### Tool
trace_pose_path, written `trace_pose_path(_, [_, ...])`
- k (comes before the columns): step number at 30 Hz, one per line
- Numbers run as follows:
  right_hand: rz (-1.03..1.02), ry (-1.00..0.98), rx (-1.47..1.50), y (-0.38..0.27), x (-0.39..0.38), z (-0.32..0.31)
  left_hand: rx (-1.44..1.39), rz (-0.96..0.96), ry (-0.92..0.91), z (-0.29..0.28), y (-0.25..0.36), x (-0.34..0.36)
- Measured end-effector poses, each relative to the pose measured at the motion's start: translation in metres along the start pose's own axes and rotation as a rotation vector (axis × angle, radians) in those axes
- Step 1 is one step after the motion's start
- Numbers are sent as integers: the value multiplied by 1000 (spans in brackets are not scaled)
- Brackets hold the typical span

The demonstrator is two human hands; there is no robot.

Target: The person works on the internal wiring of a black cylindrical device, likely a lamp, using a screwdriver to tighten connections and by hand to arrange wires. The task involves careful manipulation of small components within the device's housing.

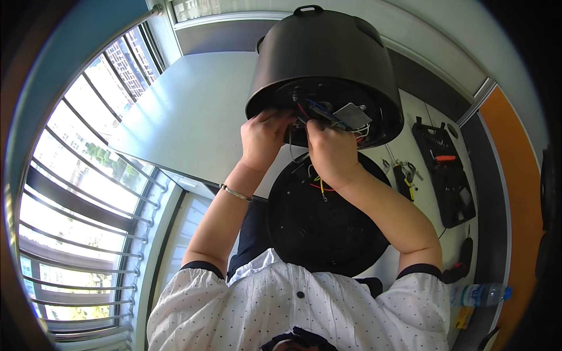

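Observation:
A large dark cooker-like appliance body (322, 52) lies on its side on the table, its open underside facing me. Inside show blue, red and white wires (321, 109) and a silver metal plate (352, 116). My left hand (261, 139) reaches into the opening at its left, fingers bent and closed together, the tips in shadow. Close beside it my right hand (332, 151) is closed among the wires below the plate; what its fingers pinch is hidden. A round black base cover (328, 234) leans below, near my lap, with yellow and red leads on it.
Right of the appliance lie a black tool case (446, 169) with a red-handled tool, yellow-and-black pliers (404, 181) and a dark tool (462, 260). A plastic water bottle (481, 295) lies at the lower right. A barred window (76, 193) is on the left.

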State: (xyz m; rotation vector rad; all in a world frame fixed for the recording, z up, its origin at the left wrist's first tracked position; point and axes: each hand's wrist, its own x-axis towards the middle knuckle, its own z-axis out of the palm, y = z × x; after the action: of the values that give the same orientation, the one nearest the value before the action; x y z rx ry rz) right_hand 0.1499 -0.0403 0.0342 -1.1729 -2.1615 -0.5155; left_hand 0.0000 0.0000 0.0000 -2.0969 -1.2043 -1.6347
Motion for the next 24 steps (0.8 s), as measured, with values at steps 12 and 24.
trace_pose_path(12, [-31, 13, -22, 1, -3, -2, -62, 22, 32, 4, 3, 5])
trace_pose_path(24, [232, -105, 636, -6, -15, 14, -137, -12, 15, 3, 2, 8])
